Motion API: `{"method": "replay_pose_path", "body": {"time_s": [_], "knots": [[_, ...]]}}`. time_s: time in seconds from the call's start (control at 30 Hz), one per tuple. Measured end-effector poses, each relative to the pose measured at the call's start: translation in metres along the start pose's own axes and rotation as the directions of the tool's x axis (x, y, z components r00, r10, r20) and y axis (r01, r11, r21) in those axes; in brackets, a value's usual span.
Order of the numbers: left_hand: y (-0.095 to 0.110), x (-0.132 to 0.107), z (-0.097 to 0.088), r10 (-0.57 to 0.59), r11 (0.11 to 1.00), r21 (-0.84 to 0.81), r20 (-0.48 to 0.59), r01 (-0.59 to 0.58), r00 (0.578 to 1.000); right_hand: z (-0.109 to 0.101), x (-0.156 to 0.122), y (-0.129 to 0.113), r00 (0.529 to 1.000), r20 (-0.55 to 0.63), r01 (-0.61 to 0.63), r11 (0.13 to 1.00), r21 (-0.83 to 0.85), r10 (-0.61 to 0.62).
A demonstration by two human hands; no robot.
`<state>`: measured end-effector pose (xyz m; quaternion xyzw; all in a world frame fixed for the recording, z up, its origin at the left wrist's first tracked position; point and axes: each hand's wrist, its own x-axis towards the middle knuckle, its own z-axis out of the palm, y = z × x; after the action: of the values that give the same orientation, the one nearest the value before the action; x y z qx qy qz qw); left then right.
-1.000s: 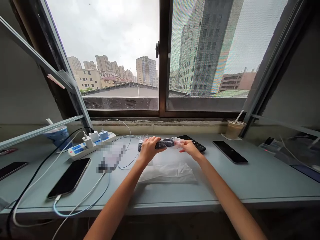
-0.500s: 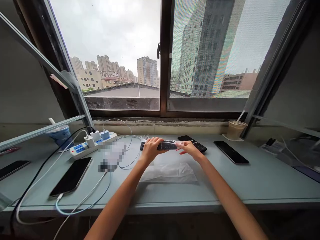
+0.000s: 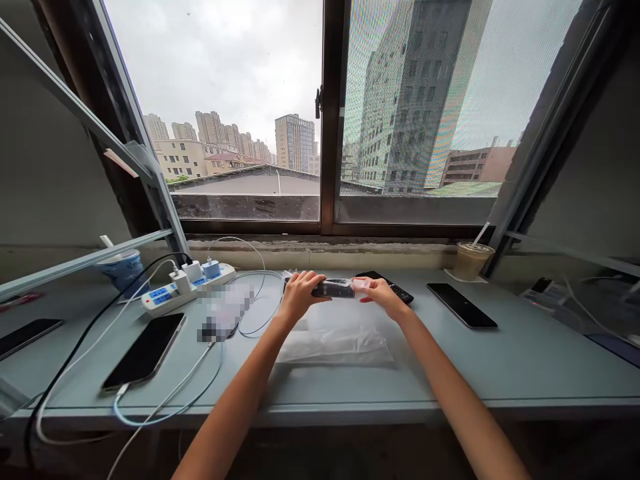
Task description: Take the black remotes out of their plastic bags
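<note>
My left hand [image 3: 301,292] is wrapped over the left part of a black remote control [image 3: 333,288], held level above the table. Thin clear plastic covers the remote's right end. There my right hand [image 3: 377,293] pinches the plastic [image 3: 359,287] between thumb and fingers. Partly behind the right hand lies a second black handset with buttons [image 3: 400,292], probably another remote. Below the hands, a crumpled translucent plastic bag [image 3: 340,347] lies flat on the grey table [image 3: 350,387].
Left are a white power strip [image 3: 163,301] with plugged-in chargers, a phone [image 3: 145,350] on a cable, a pixelated item [image 3: 227,313] and a blue cup [image 3: 125,272]. Right are another phone [image 3: 461,305] and a drink cup with a straw [image 3: 471,261]. A window [image 3: 250,200] stands behind.
The remote has turned slightly in my hands, so its button face shows less now. Both hands keep their hold in nearly the same place.
</note>
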<state>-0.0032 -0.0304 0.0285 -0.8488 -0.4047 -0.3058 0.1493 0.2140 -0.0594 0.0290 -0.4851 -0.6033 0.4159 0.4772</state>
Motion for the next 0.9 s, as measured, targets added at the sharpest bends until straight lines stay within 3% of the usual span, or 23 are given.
{"method": "replay_pose_path", "body": {"time_s": [0.3,0.5,0.9], "knots": [[-0.011,-0.001,-0.001,-0.06,0.998,0.013,-0.063,0.061,0.996,-0.011,0.004,0.005,0.984,-0.175,0.027,0.997,0.078,-0.013],[-0.008,0.0,-0.002,-0.09,0.995,-0.038,-0.037,0.089,0.995,-0.012,0.011,0.012,0.925,-0.38,0.024,0.992,0.124,0.026],[-0.013,0.0,-0.006,-0.24,0.97,-0.07,-0.08,0.234,0.968,-0.034,0.03,0.038,0.819,-0.568,0.018,0.986,0.164,0.079]]}}
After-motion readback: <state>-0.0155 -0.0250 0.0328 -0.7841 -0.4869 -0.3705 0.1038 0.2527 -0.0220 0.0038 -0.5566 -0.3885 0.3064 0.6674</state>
